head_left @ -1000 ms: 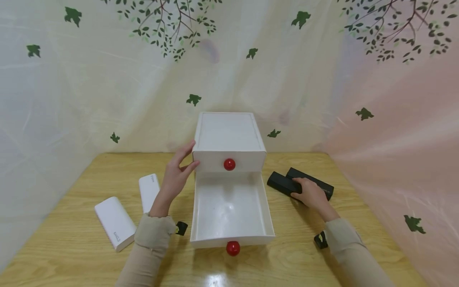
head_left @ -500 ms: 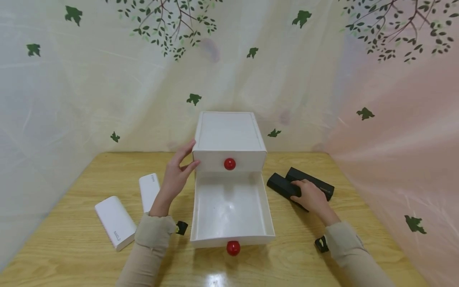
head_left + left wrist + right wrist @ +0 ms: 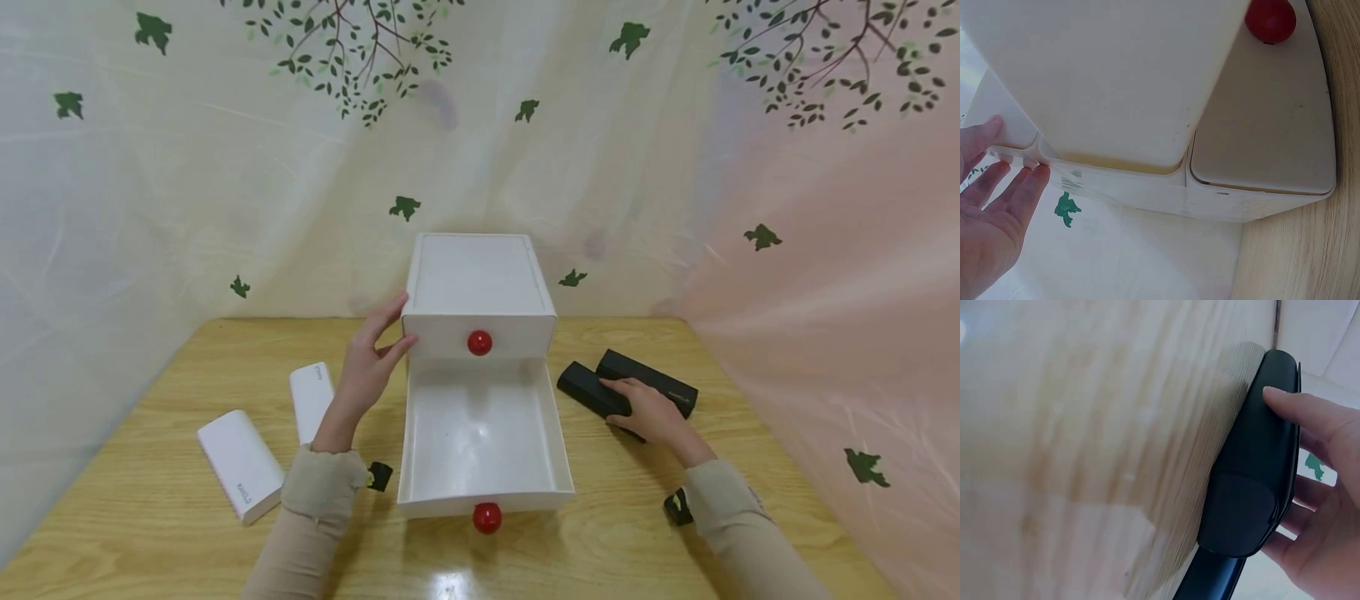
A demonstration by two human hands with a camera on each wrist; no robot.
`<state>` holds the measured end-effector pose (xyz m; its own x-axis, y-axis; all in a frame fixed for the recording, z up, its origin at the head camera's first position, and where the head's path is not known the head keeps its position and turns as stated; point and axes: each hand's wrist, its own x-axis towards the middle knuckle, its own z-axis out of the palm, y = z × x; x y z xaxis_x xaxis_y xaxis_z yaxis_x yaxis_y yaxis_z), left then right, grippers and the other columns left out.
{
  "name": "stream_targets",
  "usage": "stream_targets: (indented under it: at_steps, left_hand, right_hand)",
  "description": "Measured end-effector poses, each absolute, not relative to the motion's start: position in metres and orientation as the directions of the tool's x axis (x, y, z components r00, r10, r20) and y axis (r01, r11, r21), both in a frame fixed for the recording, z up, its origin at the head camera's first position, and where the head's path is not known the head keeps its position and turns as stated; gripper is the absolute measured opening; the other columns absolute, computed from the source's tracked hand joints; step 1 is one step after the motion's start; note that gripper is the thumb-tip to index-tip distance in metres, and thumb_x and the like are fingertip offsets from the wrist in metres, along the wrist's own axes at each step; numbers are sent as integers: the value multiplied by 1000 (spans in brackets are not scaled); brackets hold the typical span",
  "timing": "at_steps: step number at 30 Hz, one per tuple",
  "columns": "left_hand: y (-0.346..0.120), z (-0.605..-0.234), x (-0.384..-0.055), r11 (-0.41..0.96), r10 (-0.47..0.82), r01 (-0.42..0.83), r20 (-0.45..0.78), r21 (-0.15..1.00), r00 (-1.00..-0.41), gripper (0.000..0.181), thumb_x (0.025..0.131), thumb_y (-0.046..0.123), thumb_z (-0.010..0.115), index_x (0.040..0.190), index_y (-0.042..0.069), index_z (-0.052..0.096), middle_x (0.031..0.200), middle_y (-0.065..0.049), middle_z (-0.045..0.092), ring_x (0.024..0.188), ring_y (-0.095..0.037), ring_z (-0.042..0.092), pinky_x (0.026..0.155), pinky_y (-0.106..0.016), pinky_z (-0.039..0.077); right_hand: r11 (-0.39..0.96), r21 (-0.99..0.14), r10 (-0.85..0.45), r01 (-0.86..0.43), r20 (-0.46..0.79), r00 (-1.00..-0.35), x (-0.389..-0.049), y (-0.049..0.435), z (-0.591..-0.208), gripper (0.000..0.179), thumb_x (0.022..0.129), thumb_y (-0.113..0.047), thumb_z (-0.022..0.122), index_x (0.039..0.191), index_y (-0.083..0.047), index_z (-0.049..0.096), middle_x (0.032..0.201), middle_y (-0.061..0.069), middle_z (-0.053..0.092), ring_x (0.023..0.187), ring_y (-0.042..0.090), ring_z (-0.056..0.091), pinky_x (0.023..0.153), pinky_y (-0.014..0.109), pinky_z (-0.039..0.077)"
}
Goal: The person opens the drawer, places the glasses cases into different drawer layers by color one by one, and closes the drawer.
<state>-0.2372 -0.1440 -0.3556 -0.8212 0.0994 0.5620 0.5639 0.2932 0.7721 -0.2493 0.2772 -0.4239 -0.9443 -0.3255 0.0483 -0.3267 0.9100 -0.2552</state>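
A white drawer unit with red ball knobs stands mid-table, its middle drawer pulled out and bare inside. My left hand rests on its left front corner, thumb on the top drawer's front and fairly straight fingers along the side wall, as the left wrist view shows. On the right, my right hand grips a black glasses case, thumb on one side and fingers on the other. In the right wrist view that glasses case appears closed, lying on or just above the wood. A second black glasses case lies behind it.
Two white slabs resembling power banks, a larger one and a smaller one, lie left of the unit; my left forearm partly covers the smaller. A leaf-patterned curtain hangs behind the wooden table.
My right hand's fingers have shifted slightly left along the nearer glasses case, which stays in about the same place. My left hand and the drawer unit have not visibly moved.
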Motion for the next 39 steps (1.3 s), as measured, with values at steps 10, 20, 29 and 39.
stream_targets:
  at_steps: [10,20,29,39]
  left_hand:
    - [-145,-356,-237,290,101,562,560,774,-823,58,92,5,63,146,11,42,152,-10,42,137,-30,44,93,-47,53]
    - [-144,-356,-236,283,99,551,548,785,-831,58,92,5,63,146,11,42,152,-9,42,137,-30,44,93,-47,52]
    - [-144,-356,-236,286,99,555,552,781,-828,59,92,4,63,146,10,42,152,-11,42,137,-31,44,93,-49,52]
    - [-144,-357,-237,298,96,564,564,770,-821,58,92,5,63,146,10,43,151,-11,43,136,-31,45,92,-50,53]
  right_hand:
    - [896,-254,-370,-365,29,-928,-252,279,-418,62,85,-20,74,139,-2,50,132,26,58,107,41,62,86,56,52]
    - [901,-190,-371,-391,132,-919,-234,278,-399,61,82,-23,76,136,-6,54,130,23,60,112,43,60,83,57,53]
    - [891,-112,-402,-440,258,-879,-209,272,-370,61,81,-26,76,135,-9,55,130,25,59,111,45,60,84,58,53]
    - [852,-72,-459,-518,370,-808,-185,259,-340,60,78,-21,76,134,-12,57,129,22,59,108,42,61,76,52,56]
